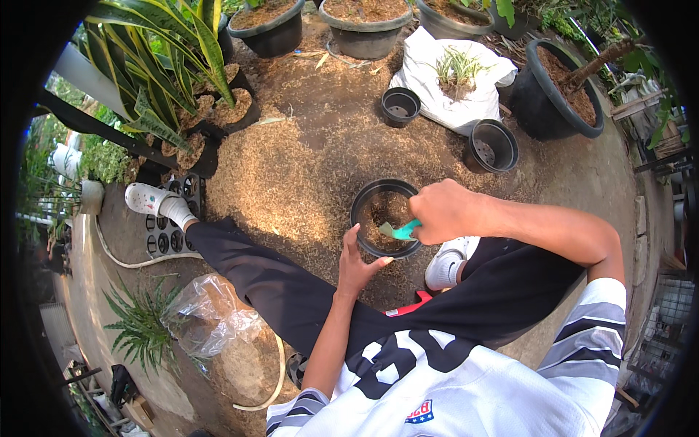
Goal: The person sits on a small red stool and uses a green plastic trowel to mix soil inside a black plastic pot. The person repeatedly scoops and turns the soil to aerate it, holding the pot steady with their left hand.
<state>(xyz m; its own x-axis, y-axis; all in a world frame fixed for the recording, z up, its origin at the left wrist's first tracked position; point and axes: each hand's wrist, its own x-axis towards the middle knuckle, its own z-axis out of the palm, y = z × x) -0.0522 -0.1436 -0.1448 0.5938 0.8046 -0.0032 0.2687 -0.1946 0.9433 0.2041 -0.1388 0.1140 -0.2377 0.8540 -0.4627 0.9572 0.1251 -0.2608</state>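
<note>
A round black plant pot (354, 206) stands on the ground between my legs, with dark, crumbly soil or growing mix inside. My left hand (355, 268) curves round its near-left rim, thumb and fingers set apart along the edge. Over the pot's right side, my right hand (445, 213) is closed on a teal hand tool (403, 231) that looks like a small trowel. Its pale end dips into the pot; the grip is mostly hidden in my fist. A red tool (410, 304) lies by my right shoe, partly covered by my trousers.
Two black pots (400, 107) (491, 146) stand beyond, beside a white sack (429, 80) bearing a small striped plant (457, 71). Large planters (364, 36) line the back. Snake plants (156, 65) rise at left, near a black tray (171, 240), a hose (116, 255) and a clear plastic bag (211, 313).
</note>
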